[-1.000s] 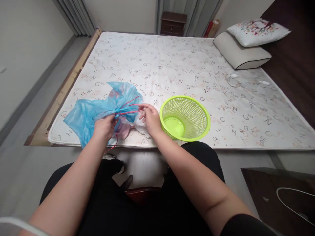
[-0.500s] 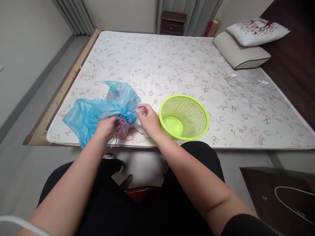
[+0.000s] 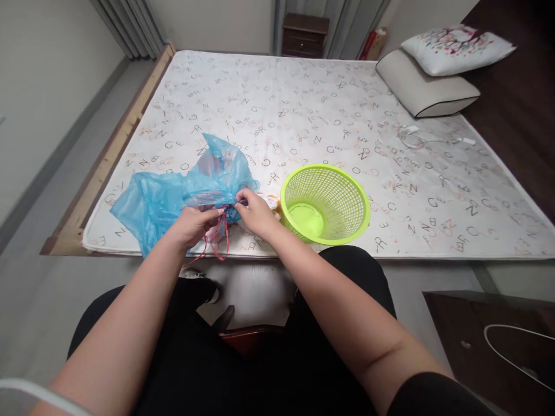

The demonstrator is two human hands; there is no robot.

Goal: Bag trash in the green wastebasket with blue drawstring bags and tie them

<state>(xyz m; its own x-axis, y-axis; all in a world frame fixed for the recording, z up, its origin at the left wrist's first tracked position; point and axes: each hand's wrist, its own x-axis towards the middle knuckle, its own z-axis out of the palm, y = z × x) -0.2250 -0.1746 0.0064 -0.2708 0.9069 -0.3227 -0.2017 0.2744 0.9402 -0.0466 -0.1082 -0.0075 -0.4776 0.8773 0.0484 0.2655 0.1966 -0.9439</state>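
A thin blue plastic bag [image 3: 156,199] lies crumpled at the mattress's near edge, gathered at a neck with red string [image 3: 221,245] hanging from it. My left hand [image 3: 197,224] is closed on the bag's gathered part, thumb pressed toward the string. My right hand [image 3: 252,211] pinches the bag at the neck from the other side, fingertips close to the left thumb. Something pinkish shows under the neck, partly hidden by the hands. Just right of my right hand stands a lime-green plastic basket [image 3: 325,205], tilted toward me, with nothing seen inside.
A white mattress [image 3: 277,115] printed with letters spans the view. An orange-and-white packet [image 3: 272,201] sits beside the basket, partly hidden. Pillows [image 3: 427,86] and a white cable [image 3: 418,138] lie at the right. A dark nightstand [image 3: 304,36] stands behind.
My right hand has moved left onto the bag's neck, and my left thumb has come over to the string. The bag's upper part has shifted right; the red loop on top no longer shows.
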